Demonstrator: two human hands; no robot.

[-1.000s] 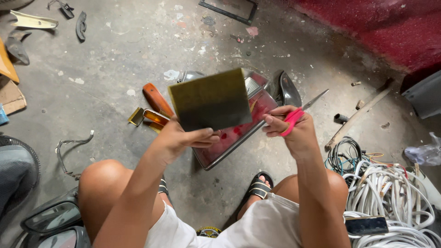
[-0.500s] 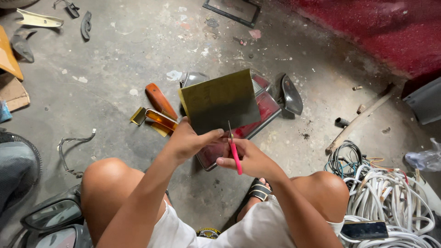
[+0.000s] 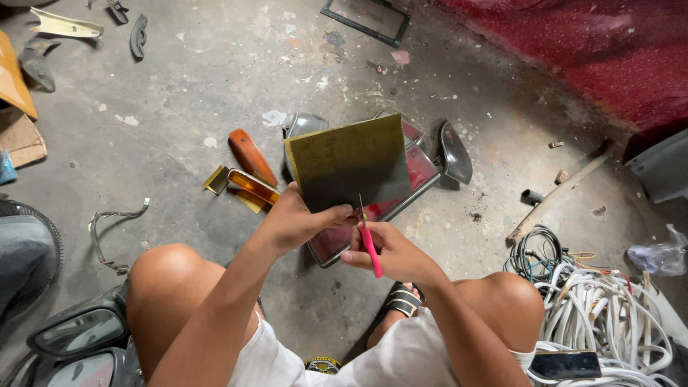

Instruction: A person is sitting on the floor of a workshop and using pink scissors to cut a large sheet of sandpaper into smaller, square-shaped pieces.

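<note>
Sandpaper sheet [image 3: 351,161]: olive-green, centre frame, pinched at its lower left corner by the left hand [image 3: 297,222].
Right hand [image 3: 394,254]: closed around pink-handled scissors [image 3: 369,240], blades at the sheet's lower edge.
Risk: left fingertips [image 3: 342,213] sit just beside the blades; a floppy sheet could skew the cut.
Room: bare concrete floor [image 3: 215,86] upper left; cable pile [image 3: 609,315] crowds lower right.

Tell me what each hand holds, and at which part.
Left hand grips the olive sheet at its lower edge; right hand holds pink-handled scissors by the handle.
</note>
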